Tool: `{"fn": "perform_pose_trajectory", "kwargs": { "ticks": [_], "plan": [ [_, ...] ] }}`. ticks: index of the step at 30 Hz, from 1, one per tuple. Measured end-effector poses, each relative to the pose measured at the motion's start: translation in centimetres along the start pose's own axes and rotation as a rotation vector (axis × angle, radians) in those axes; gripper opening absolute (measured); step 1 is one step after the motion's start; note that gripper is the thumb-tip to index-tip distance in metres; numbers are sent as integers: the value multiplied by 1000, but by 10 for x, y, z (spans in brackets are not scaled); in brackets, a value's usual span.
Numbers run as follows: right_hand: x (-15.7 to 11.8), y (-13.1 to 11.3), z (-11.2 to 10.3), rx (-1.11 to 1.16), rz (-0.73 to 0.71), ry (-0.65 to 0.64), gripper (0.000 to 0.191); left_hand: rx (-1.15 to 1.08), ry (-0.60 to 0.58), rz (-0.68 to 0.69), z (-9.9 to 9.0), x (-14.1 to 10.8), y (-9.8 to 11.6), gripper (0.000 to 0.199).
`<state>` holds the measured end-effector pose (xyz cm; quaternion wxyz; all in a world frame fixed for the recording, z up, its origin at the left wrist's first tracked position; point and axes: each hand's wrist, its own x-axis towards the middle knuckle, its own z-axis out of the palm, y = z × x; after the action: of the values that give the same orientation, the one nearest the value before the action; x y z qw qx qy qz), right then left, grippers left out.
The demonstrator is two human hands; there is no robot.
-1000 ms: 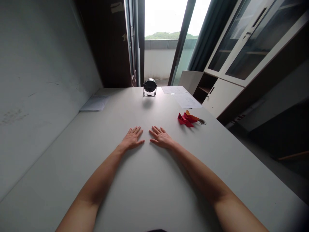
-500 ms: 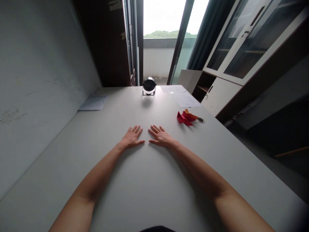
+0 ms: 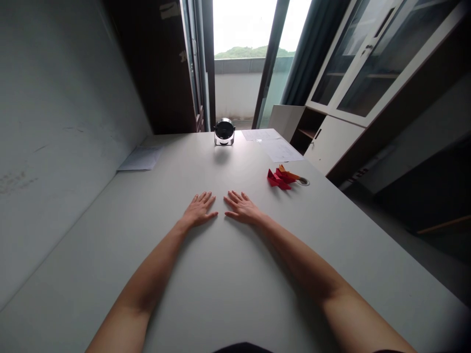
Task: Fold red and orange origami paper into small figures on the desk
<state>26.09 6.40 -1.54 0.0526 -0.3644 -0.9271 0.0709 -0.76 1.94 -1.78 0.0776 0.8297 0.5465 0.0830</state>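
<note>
My left hand (image 3: 198,209) lies palm down on the white table (image 3: 221,274), fingers spread, holding nothing. Beside it, a narrow gap away, my right hand (image 3: 243,208) also rests flat with its fingers apart and nothing in it. Several folded paper pieces sit in a small cluster beyond my right hand and to its right: red folded paper (image 3: 277,179) in front and orange folded paper (image 3: 287,172) behind. Neither hand touches them.
A small round black device on a metal stand (image 3: 224,131) stands near the far edge. White sheets (image 3: 281,150) lie at the far right, more paper (image 3: 141,158) by the left wall. A round grommet (image 3: 303,181) is set near the right edge. Glass-door cabinets (image 3: 353,68) stand beyond.
The whole view has shifted slightly, so things appear a little further left. Both hands stay flat on the table in the same pose.
</note>
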Motion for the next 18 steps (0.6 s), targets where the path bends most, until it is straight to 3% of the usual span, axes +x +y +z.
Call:
{"fn": "perform_pose_trajectory", "kwargs": {
  "ticks": [9, 18],
  "plan": [
    [0, -3, 2, -3, -3, 8, 82, -16, -17, 14, 3, 0, -3, 82],
    [-3, -4, 2, 7, -2, 59, 75, -132, 194, 33, -2, -2, -4, 51]
  ]
}}
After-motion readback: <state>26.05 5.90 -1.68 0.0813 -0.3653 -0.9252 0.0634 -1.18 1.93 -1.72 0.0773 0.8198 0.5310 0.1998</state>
